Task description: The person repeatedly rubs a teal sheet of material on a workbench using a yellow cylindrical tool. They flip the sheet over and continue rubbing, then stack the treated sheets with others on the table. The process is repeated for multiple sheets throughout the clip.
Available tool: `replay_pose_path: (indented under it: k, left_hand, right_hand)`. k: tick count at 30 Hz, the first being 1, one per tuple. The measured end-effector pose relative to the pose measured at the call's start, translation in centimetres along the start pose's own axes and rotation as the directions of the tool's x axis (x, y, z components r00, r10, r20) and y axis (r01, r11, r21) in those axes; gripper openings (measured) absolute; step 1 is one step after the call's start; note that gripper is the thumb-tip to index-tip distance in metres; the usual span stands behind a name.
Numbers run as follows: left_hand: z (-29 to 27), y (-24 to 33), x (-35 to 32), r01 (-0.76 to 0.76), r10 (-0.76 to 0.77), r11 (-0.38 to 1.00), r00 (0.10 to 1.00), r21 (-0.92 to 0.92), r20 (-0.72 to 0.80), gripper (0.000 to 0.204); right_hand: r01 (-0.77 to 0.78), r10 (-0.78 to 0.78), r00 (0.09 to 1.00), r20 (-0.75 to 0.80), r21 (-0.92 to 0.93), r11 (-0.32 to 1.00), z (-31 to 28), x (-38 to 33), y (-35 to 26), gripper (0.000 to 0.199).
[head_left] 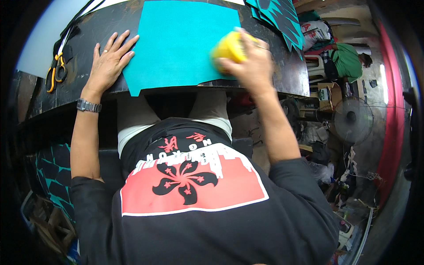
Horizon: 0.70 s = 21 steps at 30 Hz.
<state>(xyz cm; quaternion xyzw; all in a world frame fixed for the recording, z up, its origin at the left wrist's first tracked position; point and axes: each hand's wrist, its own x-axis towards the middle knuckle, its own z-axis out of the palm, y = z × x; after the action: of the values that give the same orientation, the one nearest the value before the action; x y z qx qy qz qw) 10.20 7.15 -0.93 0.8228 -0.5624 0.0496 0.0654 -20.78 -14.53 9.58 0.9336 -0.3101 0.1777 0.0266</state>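
Note:
A teal sheet (181,39) with angular cut edges, like fabric or felt, lies flat on the dark worn table (53,99). My left hand (109,62) rests palm down at the sheet's left edge. Its fingers are spread, with the fingertips close to or touching that edge. Near the sheet's right side, my right hand (254,59) grips a yellow rounded object (230,47). Motion blurs it, so its exact kind is unclear. It sits over the sheet, but whether it presses on it cannot be told.
Scissors (56,73) with orange and black handles lie at the table's left. Several teal pieces with black patches (282,20) are stacked at the far right. Beyond the table's right end are a standing fan (351,119) and a person in a green shirt (349,62).

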Motion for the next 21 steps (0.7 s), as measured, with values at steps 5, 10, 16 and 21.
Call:
replay_pose_path:
  k: [5,10,16,21]
  left_hand:
    - [0.0,-1.0,0.4,-0.064,0.058,0.995,0.995,-0.07,-0.084,0.051]
    - [-0.1,-1.6,0.6,-0.076,0.073,0.996,0.996,-0.041,-0.059,0.053]
    - [0.2,-3.1,0.7,-0.105,0.099,0.99,0.993,-0.092,-0.067,0.058]
    - [0.5,-2.9,1.0,-0.098,0.095,0.994,0.994,-0.048,-0.053,0.052]
  right_hand:
    - [-0.132,0.131,0.991,0.014,0.038,0.991,-1.1,-1.9,4.2,0.09]
    - [0.335,-0.336,0.941,-0.054,0.315,0.888,1.8,0.1,-11.1,0.086]
    - [0.358,-0.372,0.927,-0.043,0.388,0.849,2.0,0.9,-17.9,0.088]
    - [0.113,-0.119,0.992,0.034,0.141,0.983,-0.7,-3.4,-3.5,0.089]
